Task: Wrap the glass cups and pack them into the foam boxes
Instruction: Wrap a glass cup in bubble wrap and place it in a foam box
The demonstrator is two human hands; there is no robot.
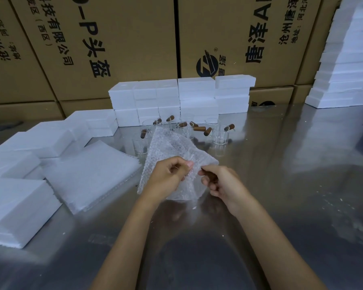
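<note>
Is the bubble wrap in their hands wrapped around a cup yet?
No: the bubble wrap is spread, pinched by left hand and right hand.

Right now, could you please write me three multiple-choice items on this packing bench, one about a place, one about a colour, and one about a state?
1. Where do the clear glass cups stand on the shiny steel table?
A. In front of the stacked white foam boxes
B. On the brown cardboard cartons
C. Beside the person's elbows

2. What colour are the cups' stubby wooden handles?
A. White
B. Brown
C. Blue

3. What is the state of the clear bubble-wrap sheet?
A. Lying flat on the pile of white foam sheets
B. Taped round a cup
C. Held up by both hands

Answers: 1 A, the cups cluster just before the foam boxes. 2 B, the handles look brown. 3 C, the left hand and right hand pinch its near edge above the table.
</note>
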